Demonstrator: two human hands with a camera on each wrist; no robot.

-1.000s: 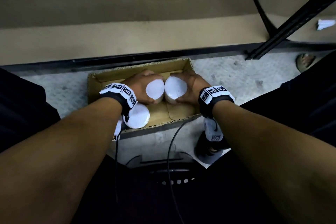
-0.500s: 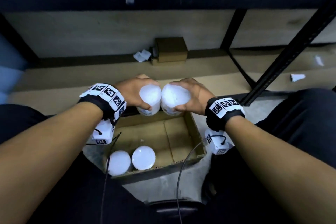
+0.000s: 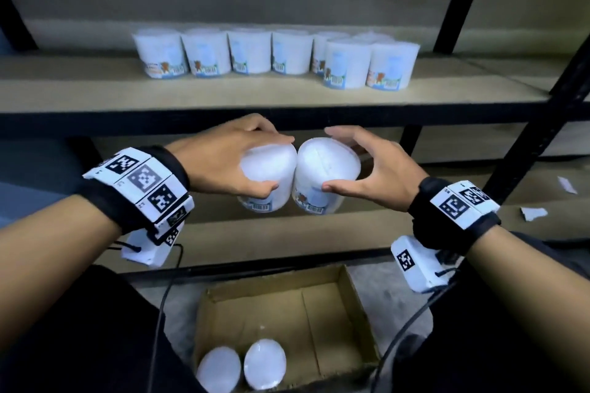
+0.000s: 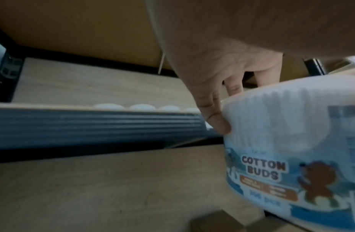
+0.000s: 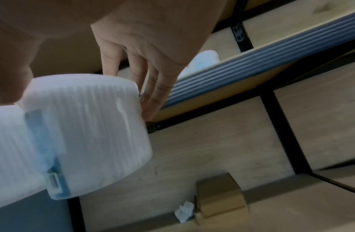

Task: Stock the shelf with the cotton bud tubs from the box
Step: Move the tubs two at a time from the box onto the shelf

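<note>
Below the shelf's front edge, I see both hands raised side by side, each carrying one cotton bud tub. Left hand (image 3: 223, 163): fingers and thumb curled round the left tub (image 3: 269, 174) from its lid end; the left wrist view shows fingertips (image 4: 217, 124) pressed on the tub's upper side wall, label reading COTTON BUDS with a brown bear. Right hand (image 3: 380, 169): thumb on the near side, fingers wrapped over the far side of the right tub (image 3: 325, 169). Both tubs touch each other along their sides, lids tilted toward me, barcodes low. Neither tub rests on anything; they hang in front of the black edge of the middle shelf (image 3: 95, 86). On that shelf, far side, a row of tubs (image 3: 252, 53) stands upright, with two more tubs (image 3: 370, 65) set forward at the right end. Near me on the floor, the cardboard box (image 3: 332, 322) sits open, two remaining tubs (image 3: 242, 368) standing lid-up in its near left corner. Right wrist view, somewhat blurred: a small brown box (image 5: 220, 197) and what looks like crumpled paper (image 5: 184, 211) on a lower board. Paper scraps (image 3: 533, 212) lie at right.
</note>
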